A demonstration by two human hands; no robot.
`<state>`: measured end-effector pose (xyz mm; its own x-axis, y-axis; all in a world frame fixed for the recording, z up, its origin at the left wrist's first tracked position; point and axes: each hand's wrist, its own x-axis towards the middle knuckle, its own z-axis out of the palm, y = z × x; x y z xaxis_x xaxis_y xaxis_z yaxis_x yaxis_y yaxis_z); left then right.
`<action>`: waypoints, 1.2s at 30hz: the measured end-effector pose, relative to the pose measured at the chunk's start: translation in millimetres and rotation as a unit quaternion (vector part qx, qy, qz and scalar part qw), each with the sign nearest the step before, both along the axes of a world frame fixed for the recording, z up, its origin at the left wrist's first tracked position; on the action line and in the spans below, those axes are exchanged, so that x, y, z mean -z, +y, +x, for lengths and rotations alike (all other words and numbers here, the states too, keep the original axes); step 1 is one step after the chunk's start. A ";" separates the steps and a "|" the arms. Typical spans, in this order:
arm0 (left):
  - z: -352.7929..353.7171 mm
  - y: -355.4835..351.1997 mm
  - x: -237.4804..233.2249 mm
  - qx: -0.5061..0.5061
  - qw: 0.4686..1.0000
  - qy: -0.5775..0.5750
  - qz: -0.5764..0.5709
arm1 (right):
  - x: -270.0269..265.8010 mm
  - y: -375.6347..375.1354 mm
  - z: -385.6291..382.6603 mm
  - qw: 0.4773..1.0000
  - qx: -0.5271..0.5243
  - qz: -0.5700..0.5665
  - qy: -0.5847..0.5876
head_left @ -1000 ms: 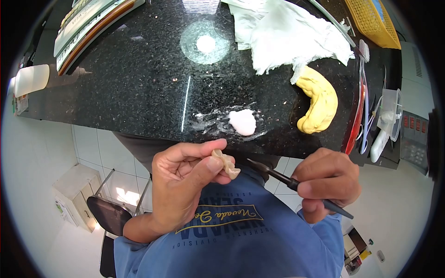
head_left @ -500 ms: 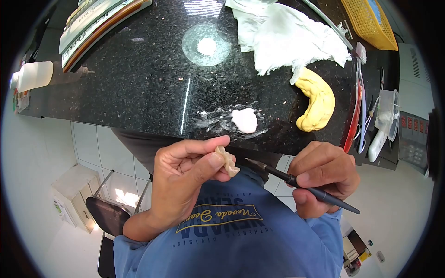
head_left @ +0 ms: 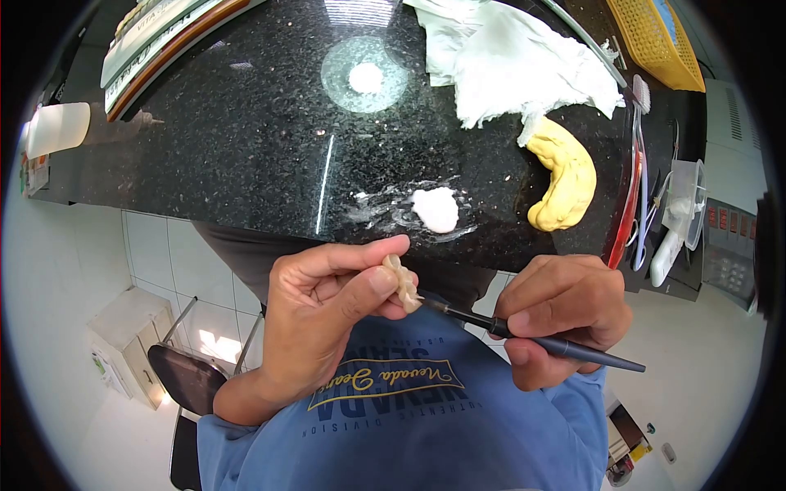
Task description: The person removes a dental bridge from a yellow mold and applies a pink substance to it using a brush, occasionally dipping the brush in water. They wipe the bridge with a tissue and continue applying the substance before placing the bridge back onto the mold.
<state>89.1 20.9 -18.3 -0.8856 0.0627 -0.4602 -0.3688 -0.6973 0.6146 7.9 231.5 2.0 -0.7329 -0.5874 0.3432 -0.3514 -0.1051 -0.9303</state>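
Pinched between the thumb and fingers of my left hand (head_left: 332, 299) is a small beige dental piece (head_left: 402, 285) with a lumpy, tooth-like outline. My right hand (head_left: 569, 315) is closed around a dark brush-like tool (head_left: 565, 349) with a slim handle, held like a pen. Its thin tip meets or nearly meets the lower right edge of the dental piece; exact contact I cannot make out. Just beyond my hands, a white paste-like mound (head_left: 435, 210) lies on the black countertop (head_left: 246, 155), with white smears beside it.
A curved yellow putty roll (head_left: 569, 180) lies to the right, touching crumpled white tissue (head_left: 524, 65). Toothbrushes and scissors (head_left: 639, 237) line the right edge near a clear container (head_left: 684, 196). A yellow basket (head_left: 655, 41) stands at the back right, a white bottle (head_left: 61, 129) at left.
The tool in my right hand has moved left and slightly down, bringing its tip to the dental piece. My left hand keeps its pinch almost in place.
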 end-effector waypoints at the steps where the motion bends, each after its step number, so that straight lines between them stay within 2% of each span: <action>1: 0.0 0.0 0.1 0.000 1.000 0.002 0.000 | 0.0 0.2 -0.2 1.000 0.000 0.002 0.000; 4: -2.1 1.9 -6.5 0.017 0.997 -0.037 -0.058 | 0.7 0.1 0.6 1.000 0.002 -0.003 -0.005; 17: -2.7 1.8 -6.8 0.020 0.997 -0.039 -0.065 | 0.7 -0.7 -0.6 1.000 0.000 -0.002 -0.008; 20: -2.4 1.7 -6.7 0.020 0.997 -0.039 -0.064 | 1.3 0.0 -2.7 0.999 -0.033 0.005 0.033; 22: -2.5 1.8 -7.1 0.019 0.997 -0.043 -0.064 | 0.1 -0.5 0.3 1.000 -0.001 -0.002 -0.008; 29: -2.0 2.3 -5.9 0.018 0.997 -0.035 -0.060 | 2.5 -0.3 1.2 1.000 -0.005 -0.013 -0.005; 32: -1.8 2.2 -5.6 0.015 0.998 -0.028 -0.059 | 5.4 1.7 6.3 0.998 0.022 -0.047 -0.026; 34: -1.8 3.0 -6.5 0.009 0.998 -0.037 -0.056 | 5.8 3.0 10.2 0.991 0.128 -0.029 -0.004; 36: -2.3 4.1 -7.5 0.005 0.998 -0.038 -0.057 | 3.8 2.2 10.4 0.989 0.143 0.020 0.034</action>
